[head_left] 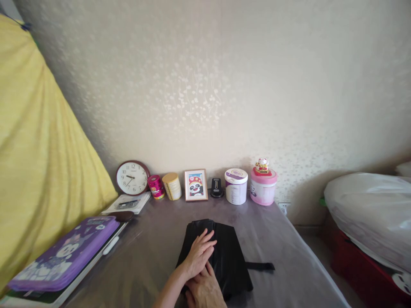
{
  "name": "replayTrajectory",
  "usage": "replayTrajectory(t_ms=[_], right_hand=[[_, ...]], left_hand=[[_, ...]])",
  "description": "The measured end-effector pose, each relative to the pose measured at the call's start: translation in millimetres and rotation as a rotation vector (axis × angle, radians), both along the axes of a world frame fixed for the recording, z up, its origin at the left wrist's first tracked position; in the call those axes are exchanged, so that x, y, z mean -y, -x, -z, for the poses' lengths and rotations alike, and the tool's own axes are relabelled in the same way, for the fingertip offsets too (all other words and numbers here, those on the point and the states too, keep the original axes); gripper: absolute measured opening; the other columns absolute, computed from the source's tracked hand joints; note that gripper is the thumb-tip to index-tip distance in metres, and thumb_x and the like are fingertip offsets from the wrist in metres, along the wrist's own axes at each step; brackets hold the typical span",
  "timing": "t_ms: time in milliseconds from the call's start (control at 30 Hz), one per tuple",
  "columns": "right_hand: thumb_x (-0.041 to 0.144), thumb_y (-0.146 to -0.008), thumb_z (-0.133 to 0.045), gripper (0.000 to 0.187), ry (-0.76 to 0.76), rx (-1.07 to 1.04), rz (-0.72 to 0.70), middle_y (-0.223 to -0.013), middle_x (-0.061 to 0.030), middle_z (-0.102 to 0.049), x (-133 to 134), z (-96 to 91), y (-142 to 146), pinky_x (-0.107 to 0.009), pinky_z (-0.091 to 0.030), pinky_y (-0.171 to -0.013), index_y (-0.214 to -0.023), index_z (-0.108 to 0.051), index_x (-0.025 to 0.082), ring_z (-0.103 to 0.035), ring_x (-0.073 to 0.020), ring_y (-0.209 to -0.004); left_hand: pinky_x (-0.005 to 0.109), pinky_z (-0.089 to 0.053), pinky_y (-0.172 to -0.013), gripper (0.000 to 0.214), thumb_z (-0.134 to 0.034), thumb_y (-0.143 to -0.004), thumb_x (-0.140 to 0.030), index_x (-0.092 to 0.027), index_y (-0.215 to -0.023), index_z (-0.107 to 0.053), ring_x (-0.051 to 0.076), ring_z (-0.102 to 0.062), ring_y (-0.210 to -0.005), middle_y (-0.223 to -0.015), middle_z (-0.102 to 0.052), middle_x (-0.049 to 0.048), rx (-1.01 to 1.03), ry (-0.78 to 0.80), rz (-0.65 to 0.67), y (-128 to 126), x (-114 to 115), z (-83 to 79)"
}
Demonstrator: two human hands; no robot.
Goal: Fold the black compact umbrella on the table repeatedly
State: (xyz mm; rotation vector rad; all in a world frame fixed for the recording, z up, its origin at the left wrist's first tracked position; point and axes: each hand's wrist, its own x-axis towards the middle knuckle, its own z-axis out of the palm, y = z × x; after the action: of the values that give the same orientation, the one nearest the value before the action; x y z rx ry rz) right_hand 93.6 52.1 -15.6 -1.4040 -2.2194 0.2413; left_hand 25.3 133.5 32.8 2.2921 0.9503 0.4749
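Note:
A flat black thing of smooth, creased fabric (229, 261), perhaps a folded bag, lies on the table in front of me. A short black strap sticks out from its right side. My left hand (201, 252) rests flat on its upper face, fingers stretched forward and slightly spread. Close below, my right hand (207, 288) lies on the near left part of the fabric. Its fingers reach under the left hand and wrist, so they are partly hidden; those that show are apart. Nothing is seen gripped in either hand.
Along the wall stand a clock (132, 178), a magenta can (156, 187), a yellow-lidded can (172, 187), a panda picture (196, 185), a black device (217, 188) and two tubs (236, 188). A purple case (64, 254) lies left, beside a yellow curtain (48, 141). White plastic bundles (369, 218) sit right.

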Motion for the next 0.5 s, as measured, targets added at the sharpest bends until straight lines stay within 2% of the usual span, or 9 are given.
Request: replayTrajectory(t_ms=[167, 300, 500], right_hand=[[0.038, -0.08, -0.057, 0.03, -0.011, 0.005, 0.011, -0.114, 0.0, -0.067, 2, -4.4, -1, -0.041, -0.023, -0.11, -0.107, -0.067, 0.027, -0.051, -0.0246, -0.116], [0.037, -0.081, -0.057, 0.033, -0.039, -0.007, 0.003, -0.115, 0.0001, -0.066, 3, -5.9, 0, -0.042, -0.02, -0.111, -0.112, -0.064, 0.028, -0.049, -0.0239, -0.118], [0.038, -0.082, -0.059, 0.027, -0.107, 0.04, -0.024, -0.105, -0.0009, -0.07, 3, 7.0, 3, -0.041, -0.029, -0.107, -0.105, -0.068, 0.026, -0.052, -0.0252, -0.112]], left_hand=[[0.045, -0.019, -0.113, 0.039, -0.034, -0.093, -0.043, -0.03, -0.122, -0.057, 0.022, -0.02, -0.138, -0.144, -0.038, -0.0022, 0.034, 0.034, 0.013, 6, 0, -0.4], [0.043, -0.021, -0.113, 0.042, -0.033, -0.093, -0.043, -0.027, -0.125, -0.054, 0.022, -0.018, -0.139, -0.146, -0.034, -0.0011, 0.045, 0.033, 0.003, 10, 1, 2.7], [0.043, -0.02, -0.113, 0.041, -0.037, -0.092, -0.041, -0.027, -0.126, -0.054, 0.023, -0.018, -0.139, -0.146, -0.033, -0.0015, 0.006, -0.006, 0.003, 10, 1, 9.8]])
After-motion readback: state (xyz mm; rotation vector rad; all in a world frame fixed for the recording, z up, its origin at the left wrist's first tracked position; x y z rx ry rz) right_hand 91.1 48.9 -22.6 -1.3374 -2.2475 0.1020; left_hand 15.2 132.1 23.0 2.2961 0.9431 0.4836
